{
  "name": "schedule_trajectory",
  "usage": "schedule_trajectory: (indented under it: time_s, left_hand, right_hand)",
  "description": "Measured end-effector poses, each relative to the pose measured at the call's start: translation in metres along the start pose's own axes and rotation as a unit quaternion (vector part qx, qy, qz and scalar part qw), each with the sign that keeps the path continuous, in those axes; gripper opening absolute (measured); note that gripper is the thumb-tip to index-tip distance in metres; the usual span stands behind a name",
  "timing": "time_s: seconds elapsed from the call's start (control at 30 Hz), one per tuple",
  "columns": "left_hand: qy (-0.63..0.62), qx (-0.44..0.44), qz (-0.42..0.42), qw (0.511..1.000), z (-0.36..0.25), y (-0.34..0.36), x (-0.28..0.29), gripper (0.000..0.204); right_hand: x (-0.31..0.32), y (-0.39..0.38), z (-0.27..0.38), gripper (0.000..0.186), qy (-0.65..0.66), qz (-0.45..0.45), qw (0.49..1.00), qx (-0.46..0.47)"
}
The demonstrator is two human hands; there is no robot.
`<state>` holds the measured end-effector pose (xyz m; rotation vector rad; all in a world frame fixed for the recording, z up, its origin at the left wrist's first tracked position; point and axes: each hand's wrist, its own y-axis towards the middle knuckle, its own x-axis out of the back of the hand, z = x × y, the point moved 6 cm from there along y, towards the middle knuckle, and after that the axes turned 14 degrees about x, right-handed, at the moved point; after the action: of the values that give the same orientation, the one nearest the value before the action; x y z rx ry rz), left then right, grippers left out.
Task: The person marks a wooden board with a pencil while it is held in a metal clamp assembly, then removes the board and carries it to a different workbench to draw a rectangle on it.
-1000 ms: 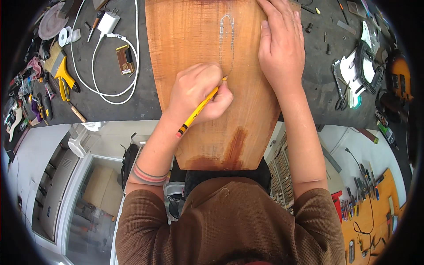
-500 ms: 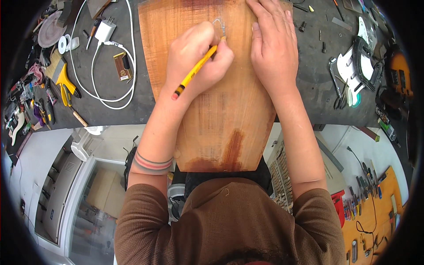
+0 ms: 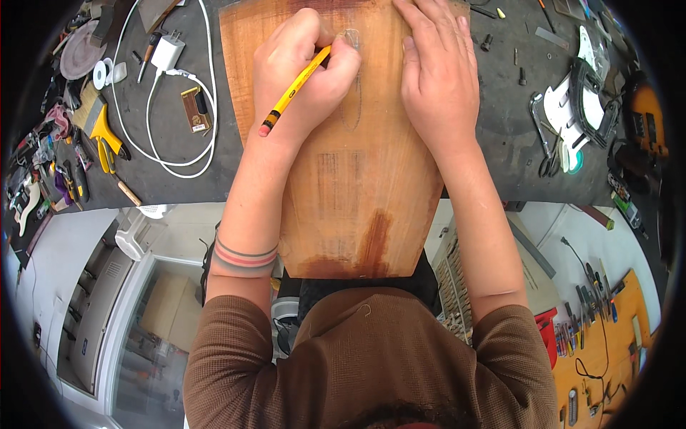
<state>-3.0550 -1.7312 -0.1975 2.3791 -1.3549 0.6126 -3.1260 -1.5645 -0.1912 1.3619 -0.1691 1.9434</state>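
Observation:
My left hand (image 3: 304,75) is closed around a yellow pencil (image 3: 296,89) with a black band and pink eraser. The pencil slants, eraser toward me, and its tip is hidden behind my fingers. Beside them, faint grey pencil lines (image 3: 351,123) form a narrow curved outline on the wooden board (image 3: 400,171). This board tapers toward me and overhangs the bench's near edge. Dark reddish stains (image 3: 377,239) mark its near end. Flat on the board's right side lies my right hand (image 3: 441,89), its fingers stretched out and pointing away from me, holding nothing.
Left on the dark workbench (image 3: 193,146) lie a white charger (image 3: 168,52) with looped cable, a small brown-and-yellow box (image 3: 195,109) and a yellow-handled brush (image 3: 106,132). To the right are a white-and-black clamp-like tool (image 3: 572,107) and small bolts (image 3: 486,43). Hand tools hang lower right.
My left hand and the pencil have moved a little away from me and leftward, uncovering more of the drawn outline. The board has shifted slightly left, with my right hand still flat on it.

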Motion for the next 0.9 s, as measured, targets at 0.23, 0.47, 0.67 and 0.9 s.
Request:
schedule_trajectory:
  time_s: [0.23, 0.47, 0.67, 0.9]
  left_hand:
    - [-0.003, -0.019, -0.024, 1.000, 0.005, -0.019, 0.010, 0.027]
    - [-0.010, 0.004, 0.081, 0.997, -0.001, -0.065, 0.024, 0.028]
    - [-0.118, 0.243, -0.042, 0.962, 0.003, -0.133, 0.084, 0.012]
    - [-0.060, 0.409, -0.098, 0.905, 0.075, -0.328, 0.154, 0.030]
  right_hand:
    - [-0.001, -0.002, 0.000, 0.056, -0.006, 0.005, 1.000, -0.003]
    - [-0.002, 0.002, 0.002, 0.050, -0.008, -0.012, 1.000, 0.012]
    - [-0.009, -0.004, 0.007, 0.053, -0.042, -0.006, 0.998, 0.049]
    - [0.033, -0.116, 0.084, 0.052, 0.049, 0.163, 0.980, 0.106]
